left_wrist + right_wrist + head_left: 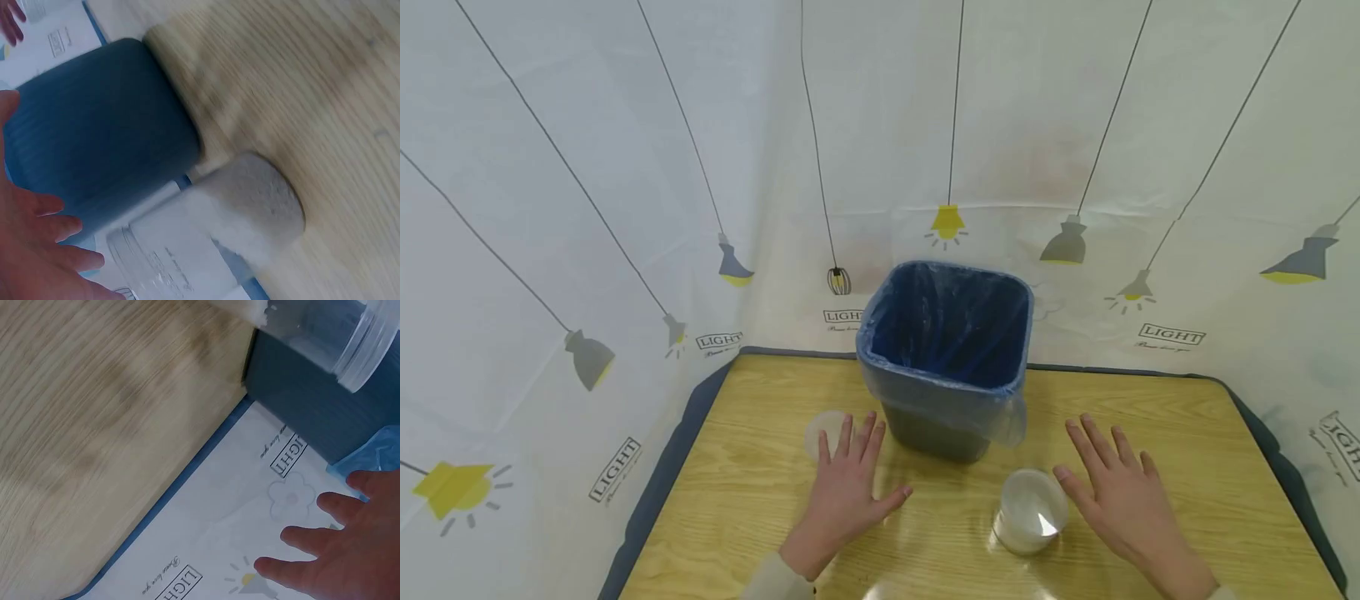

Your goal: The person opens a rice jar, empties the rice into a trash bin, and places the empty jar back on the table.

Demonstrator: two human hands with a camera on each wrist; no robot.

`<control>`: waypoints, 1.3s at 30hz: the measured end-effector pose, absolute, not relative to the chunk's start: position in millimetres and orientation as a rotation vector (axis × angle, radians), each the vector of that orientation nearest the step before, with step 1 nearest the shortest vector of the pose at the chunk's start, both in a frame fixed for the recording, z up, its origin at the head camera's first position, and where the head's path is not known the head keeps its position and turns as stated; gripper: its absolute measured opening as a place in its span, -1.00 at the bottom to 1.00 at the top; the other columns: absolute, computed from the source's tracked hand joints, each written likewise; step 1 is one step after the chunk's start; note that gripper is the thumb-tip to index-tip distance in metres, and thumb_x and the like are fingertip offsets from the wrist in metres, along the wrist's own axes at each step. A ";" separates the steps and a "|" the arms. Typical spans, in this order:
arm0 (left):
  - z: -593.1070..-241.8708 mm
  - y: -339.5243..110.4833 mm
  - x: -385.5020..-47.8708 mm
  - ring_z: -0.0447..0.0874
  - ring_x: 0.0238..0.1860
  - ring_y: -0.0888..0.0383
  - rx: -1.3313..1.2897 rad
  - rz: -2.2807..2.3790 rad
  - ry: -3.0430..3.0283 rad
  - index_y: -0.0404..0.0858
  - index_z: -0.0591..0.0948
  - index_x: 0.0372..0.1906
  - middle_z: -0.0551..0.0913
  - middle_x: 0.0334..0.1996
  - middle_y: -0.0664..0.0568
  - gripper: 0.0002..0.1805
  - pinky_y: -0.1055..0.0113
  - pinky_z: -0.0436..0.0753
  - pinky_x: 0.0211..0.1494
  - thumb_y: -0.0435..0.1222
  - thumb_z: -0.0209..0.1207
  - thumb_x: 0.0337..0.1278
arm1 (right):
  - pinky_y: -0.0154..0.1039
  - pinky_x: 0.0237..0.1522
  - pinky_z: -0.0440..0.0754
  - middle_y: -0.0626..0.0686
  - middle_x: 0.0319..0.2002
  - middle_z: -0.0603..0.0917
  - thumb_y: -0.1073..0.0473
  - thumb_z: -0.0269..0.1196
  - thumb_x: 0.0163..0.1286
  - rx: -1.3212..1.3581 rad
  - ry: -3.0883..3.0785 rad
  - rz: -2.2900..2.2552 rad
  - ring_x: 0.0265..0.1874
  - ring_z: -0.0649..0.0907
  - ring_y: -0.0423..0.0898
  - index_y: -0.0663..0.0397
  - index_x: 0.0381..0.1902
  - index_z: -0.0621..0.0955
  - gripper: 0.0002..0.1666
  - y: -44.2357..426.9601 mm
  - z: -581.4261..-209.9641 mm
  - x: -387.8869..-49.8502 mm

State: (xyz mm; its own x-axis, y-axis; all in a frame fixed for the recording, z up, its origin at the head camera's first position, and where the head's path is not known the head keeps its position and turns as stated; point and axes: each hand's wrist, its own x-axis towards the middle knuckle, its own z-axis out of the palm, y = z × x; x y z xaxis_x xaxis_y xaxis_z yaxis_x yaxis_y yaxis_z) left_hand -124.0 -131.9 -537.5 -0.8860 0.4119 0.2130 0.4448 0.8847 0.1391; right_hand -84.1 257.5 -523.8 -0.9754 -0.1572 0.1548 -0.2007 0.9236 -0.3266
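Observation:
A blue-lined bin (pixel 943 417) stands at the back of the wooden table. My left hand (pixel 842 500), fingers spread, is in front of it and slightly left, palm down; in the left wrist view that hand (pixel 37 250) is beside a clear jar (pixel 169 244) with whitish contents at its base. From above, a pale round shape (pixel 822 433) shows partly behind its fingertips. My right hand (pixel 1131 500) is spread just right of a second clear jar (pixel 1032 510). Whitish matter shows low in this jar (pixel 312 331) in the right wrist view. Neither hand holds anything.
A pale sheet (pixel 1060 150) printed with hanging lamps covers the walls behind and beside the wooden table (pixel 1172 433). Dark blue edging (pixel 677 454) runs along the table's back and sides. The bin's liner hangs over its rim.

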 end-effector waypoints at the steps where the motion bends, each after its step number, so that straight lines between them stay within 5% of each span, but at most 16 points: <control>1: -538.2 -129.9 -122.9 0.07 0.56 -0.36 -0.668 -0.284 -2.876 -0.27 0.27 0.58 0.19 0.60 -0.16 0.07 -0.53 0.08 0.42 0.39 0.11 0.22 | 0.61 0.20 0.17 0.23 0.59 0.22 -0.26 0.07 0.59 0.285 -2.955 0.528 0.44 0.23 0.55 0.01 0.64 0.20 -0.15 255.2 -523.9 -83.4; 15: -551.6 -107.7 -113.6 0.24 0.49 -0.38 -0.752 -0.288 -2.714 -0.30 0.40 0.48 0.30 0.53 -0.24 0.00 -0.44 0.28 0.38 0.34 0.19 0.17 | 0.51 0.17 0.42 0.22 0.56 0.29 -0.37 0.25 0.41 0.412 -2.943 0.686 0.44 0.29 0.49 0.04 0.60 0.29 0.00 217.0 -528.8 -73.1; 24: -558.6 -92.0 -108.7 0.25 0.49 -0.36 -0.841 -0.307 -2.665 -0.32 0.39 0.45 0.31 0.52 -0.25 -0.02 -0.29 0.31 0.45 0.29 0.25 0.15 | 0.39 -0.12 0.65 0.25 0.49 0.39 -0.47 0.37 0.22 0.381 -2.944 0.750 0.32 0.46 0.47 -0.03 0.56 0.37 0.11 203.0 -535.1 -67.1; 32: -565.8 -82.8 -106.2 0.35 0.43 -0.39 -0.859 -0.384 -2.629 -0.33 0.41 0.44 0.35 0.49 -0.25 -0.03 -0.25 0.39 0.41 0.25 0.32 0.09 | 0.33 -0.29 0.68 0.36 0.37 0.45 -0.35 0.52 0.09 0.315 -2.966 0.690 0.15 0.60 0.41 0.00 0.50 0.42 0.12 194.1 -544.1 -67.5; 39: -570.6 -78.8 -104.1 0.36 0.43 -0.36 -0.823 -0.538 -2.689 -0.30 0.41 0.45 0.37 0.49 -0.23 -0.05 -0.33 0.38 0.38 0.20 0.34 0.09 | 0.10 -0.44 0.68 0.23 0.19 0.52 -0.21 0.57 0.08 0.308 -2.994 0.658 -0.10 0.68 0.25 0.00 0.39 0.51 -0.03 189.2 -540.4 -66.3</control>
State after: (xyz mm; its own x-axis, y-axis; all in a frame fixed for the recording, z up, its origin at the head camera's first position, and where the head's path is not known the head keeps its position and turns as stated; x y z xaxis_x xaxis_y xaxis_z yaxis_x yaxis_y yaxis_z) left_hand -104.1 -78.8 -570.6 -0.7993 0.4779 0.3643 0.5813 0.7686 0.2671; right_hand -66.3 189.2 -540.4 -0.9782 -0.1809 0.1018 -0.2069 0.8890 -0.4084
